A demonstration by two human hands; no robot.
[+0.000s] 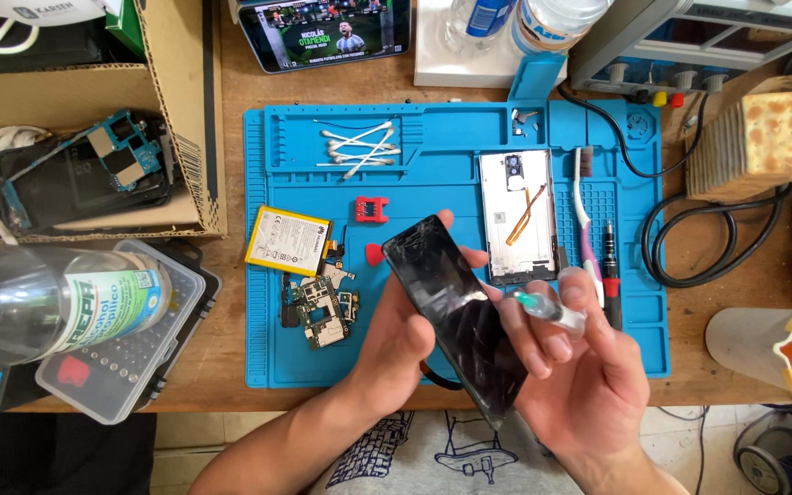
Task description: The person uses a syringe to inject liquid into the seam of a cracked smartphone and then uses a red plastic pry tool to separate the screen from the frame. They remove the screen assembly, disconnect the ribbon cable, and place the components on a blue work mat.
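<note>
Phone already stripped: battery [290,240], circuit boards [321,310] lay left of cracked screen [456,312]. Left hand [396,344] gripped screen; right hand [579,367] pinched syringe [547,308] at screen edge. Reassembly undone.

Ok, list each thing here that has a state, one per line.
phone screen: cracked, dark, held tilted in left hand
syringe: held in right hand, tip at the screen's edge
phone frame: opened, lying flat on the blue mat
circuit board: removed, loose on the mat
battery: out, on the mat
tablet: switched on
</note>
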